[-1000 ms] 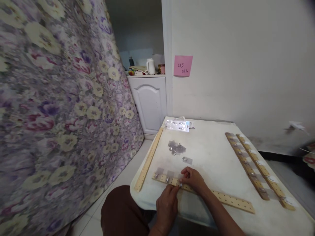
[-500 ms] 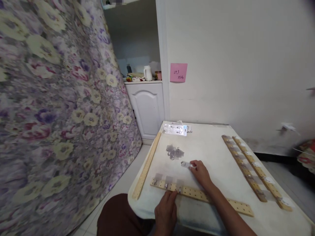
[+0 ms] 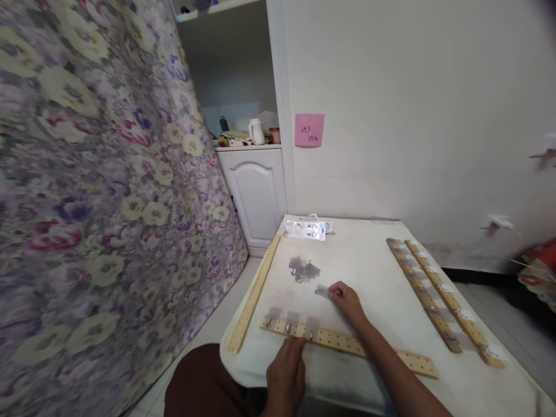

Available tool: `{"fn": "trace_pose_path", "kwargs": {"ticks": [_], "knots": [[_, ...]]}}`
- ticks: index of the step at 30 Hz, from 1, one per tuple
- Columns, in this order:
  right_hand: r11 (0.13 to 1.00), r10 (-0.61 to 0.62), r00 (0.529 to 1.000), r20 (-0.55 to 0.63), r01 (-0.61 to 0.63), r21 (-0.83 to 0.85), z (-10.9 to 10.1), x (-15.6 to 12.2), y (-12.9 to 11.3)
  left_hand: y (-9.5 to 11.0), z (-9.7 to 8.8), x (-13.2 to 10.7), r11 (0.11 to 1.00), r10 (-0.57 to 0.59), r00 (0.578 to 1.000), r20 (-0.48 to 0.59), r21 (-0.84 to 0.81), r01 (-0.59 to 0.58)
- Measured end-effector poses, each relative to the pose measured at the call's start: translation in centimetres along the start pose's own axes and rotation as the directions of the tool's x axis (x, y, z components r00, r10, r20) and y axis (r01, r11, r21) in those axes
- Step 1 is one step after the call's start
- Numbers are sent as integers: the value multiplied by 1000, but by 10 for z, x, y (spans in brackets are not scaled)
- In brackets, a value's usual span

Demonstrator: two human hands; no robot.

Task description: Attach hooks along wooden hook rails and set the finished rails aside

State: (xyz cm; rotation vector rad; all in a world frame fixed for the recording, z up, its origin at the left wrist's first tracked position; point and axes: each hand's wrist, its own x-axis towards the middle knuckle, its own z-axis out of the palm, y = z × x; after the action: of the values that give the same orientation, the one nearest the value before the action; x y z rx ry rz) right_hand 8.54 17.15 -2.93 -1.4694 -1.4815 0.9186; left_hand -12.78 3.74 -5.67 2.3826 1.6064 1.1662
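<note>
In my right hand (image 3: 346,300) a small clear plastic piece with a metal hook (image 3: 322,291) is pinched at one end, just above the table. My left hand (image 3: 285,370) is at the near edge of a perforated wooden strip (image 3: 339,340), its fingers closed on that edge below the third clear piece (image 3: 312,328). Three such pieces, each with a metal part, stand along the strip's left end. My right forearm crosses over the strip and hides some of it. Several more clear pieces (image 3: 304,270) lie in a loose pile beyond my hands.
Another perforated strip (image 3: 254,295) lies along the table's left side. Two strips (image 3: 423,292) with several pieces on them lie at the right. A clear blister pack (image 3: 304,230) is at the back of the table (image 3: 351,249). A floral curtain (image 3: 108,202) hangs on the left.
The clear piece in my right hand has turned and now looks narrower. My left hand stays at the strip. The whole view has shifted slightly.
</note>
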Motion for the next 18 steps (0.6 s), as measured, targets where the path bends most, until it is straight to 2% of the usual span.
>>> {"fn": "trace_pose_path", "kwargs": {"ticks": [6, 8, 11, 15, 18], "knots": [[991, -26, 993, 113, 11, 136, -29, -12, 4, 5, -7, 4, 985, -72, 997, 33, -154, 77], [975, -14, 978, 206, -32, 220, -38, -21, 5, 8, -12, 5, 975, -81, 996, 34, -205, 86], [947, -21, 931, 365, -99, 307, -44, -34, 3, 17, -17, 1, 960, -89, 996, 26, -266, 93], [972, -57, 885, 462, -56, 228, -40, -46, -3, 38, -11, -8, 951, -20, 997, 75, -305, 42], [986, -97, 883, 459, 23, 164, -34, -48, -7, 54, 0, -9, 961, 50, 993, 112, -277, -17]]}}
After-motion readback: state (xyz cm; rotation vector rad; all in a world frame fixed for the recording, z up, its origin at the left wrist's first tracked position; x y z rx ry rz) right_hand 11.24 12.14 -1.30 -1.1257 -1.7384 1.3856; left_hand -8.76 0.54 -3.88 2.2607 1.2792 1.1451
